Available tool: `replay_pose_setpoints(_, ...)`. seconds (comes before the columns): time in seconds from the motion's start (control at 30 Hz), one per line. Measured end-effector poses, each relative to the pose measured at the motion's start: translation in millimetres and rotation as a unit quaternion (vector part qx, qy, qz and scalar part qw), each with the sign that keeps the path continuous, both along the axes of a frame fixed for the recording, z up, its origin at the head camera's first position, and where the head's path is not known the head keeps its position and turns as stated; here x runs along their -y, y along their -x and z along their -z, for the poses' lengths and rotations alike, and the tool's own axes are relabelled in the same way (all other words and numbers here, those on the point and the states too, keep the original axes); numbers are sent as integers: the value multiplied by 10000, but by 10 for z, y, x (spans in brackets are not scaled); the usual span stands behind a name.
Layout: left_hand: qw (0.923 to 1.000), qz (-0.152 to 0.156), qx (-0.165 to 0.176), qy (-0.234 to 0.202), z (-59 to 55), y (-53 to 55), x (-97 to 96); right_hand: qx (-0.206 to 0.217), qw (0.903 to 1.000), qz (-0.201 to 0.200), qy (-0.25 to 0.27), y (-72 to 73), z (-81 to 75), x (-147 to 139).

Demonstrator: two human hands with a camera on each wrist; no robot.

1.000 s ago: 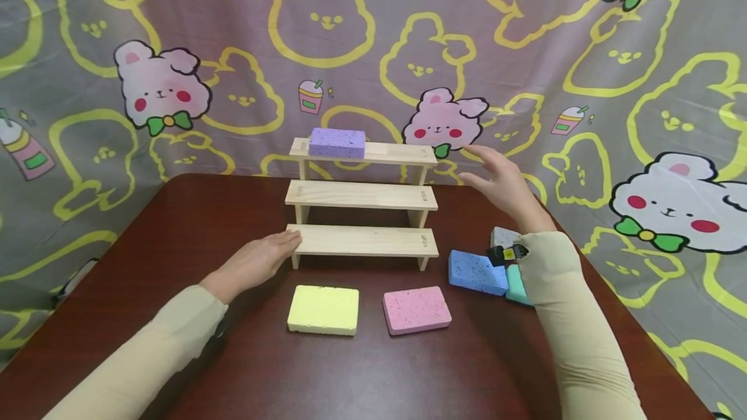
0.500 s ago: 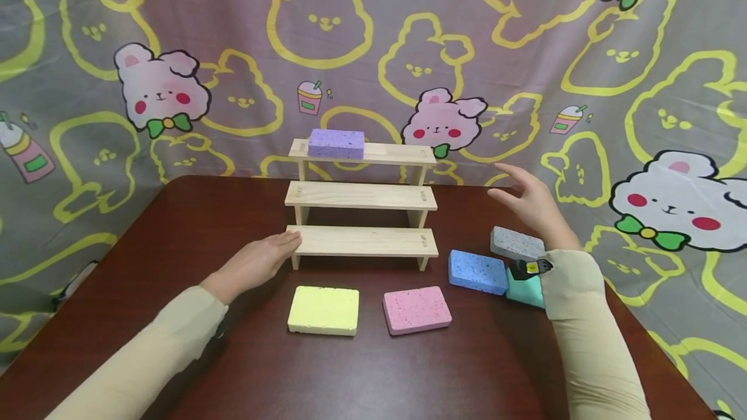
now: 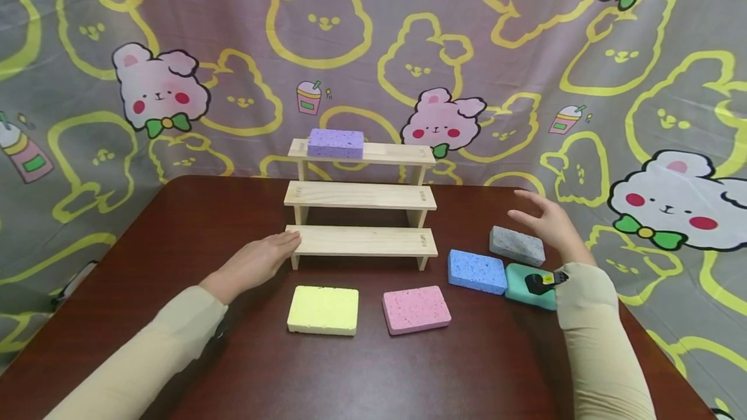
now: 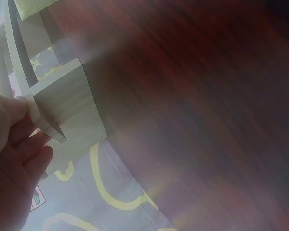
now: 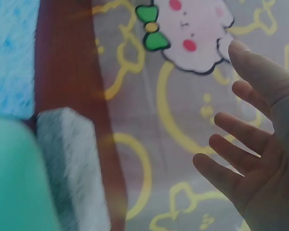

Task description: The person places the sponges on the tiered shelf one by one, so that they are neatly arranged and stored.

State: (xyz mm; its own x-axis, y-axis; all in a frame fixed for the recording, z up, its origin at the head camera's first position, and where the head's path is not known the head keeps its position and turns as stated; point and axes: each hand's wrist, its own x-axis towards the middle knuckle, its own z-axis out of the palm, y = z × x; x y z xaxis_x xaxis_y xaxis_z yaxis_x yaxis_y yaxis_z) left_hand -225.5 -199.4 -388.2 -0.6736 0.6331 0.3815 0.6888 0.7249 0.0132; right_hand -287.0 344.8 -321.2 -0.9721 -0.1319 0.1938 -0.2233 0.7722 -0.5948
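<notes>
While the left hand (image 3: pixel 259 264) stays at the left end of the bottom step of the wooden stand (image 3: pixel 362 194), the right hand (image 3: pixel 548 222) has pulled back — against a second ago it sits lower in the head view and further right, well apart from the top step. Gray block (image 3: pixel 516 246) was mostly behind the right wrist then; now it shows whole. More of the teal block (image 3: pixel 518 284) is out too, though a black plug at the right cuff (image 3: pixel 586 290) covers part of it. Purple block (image 3: pixel 335 144) unchanged: flat on the top step, left of center.

Left fingers bent round the step's end, thumb on the other side, gripping it. Right fingers spread and lightly bent, thumb well clear of them, holding nothing — in the air near the gray block.

Stand: pale wood, three steps rising to the rear, upright on the dark red-brown counter (image 3: pixel 373 374). Gray block is rectangular and speckled, lying at a slant right of the stand, just beyond the teal one. Blue block (image 3: pixel 477 272) lies just left of teal. Yellow block (image 3: pixel 323 311) and pink block (image 3: pixel 416 310) lie flat in front of the stand, apart.
</notes>
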Motion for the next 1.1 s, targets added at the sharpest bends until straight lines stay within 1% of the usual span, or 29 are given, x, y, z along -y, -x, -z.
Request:
replay_pose_setpoints(0.1, 10000, -19, 12, 12, 4, 2, 1, 248, 9997, -2, -56, 2, 81, -61)
replay_pose_setpoints(0.27, 10000, -38, 86, 30, 13, 10, 0, 435, 9985, -56, -320, 1, 222, -150)
replay_pose_setpoints(0.43, 9999, -74, 123, 68, 18, 20, 1, 602, 9959, -308, -609, 15, 350, -231)
replay_pose_setpoints(0.57, 9998, -108, 136, 47, 20, 19, 0, 738, 9938, -490, -677, 17, 431, -271)
replay_pose_setpoints(0.73, 9998, -104, 148, 33, 20, 15, -2, 919, 9919, -374, -793, 16, 529, -320)
replay_pose_setpoints(0.9, 9999, -100, 76, 14, 11, 11, -6, 1018, 9892, -236, -1026, 40, 603, -354)
replay_pose_setpoints(1.0, 9999, -122, 74, 52, 7, 9, -9, 953, 9878, -217, -1212, 65, 636, -378)
replay_pose_setpoints(1.1, 9998, -149, 89, 90, 8, 8, -13, 852, 9878, -217, -1285, 83, 659, -398)
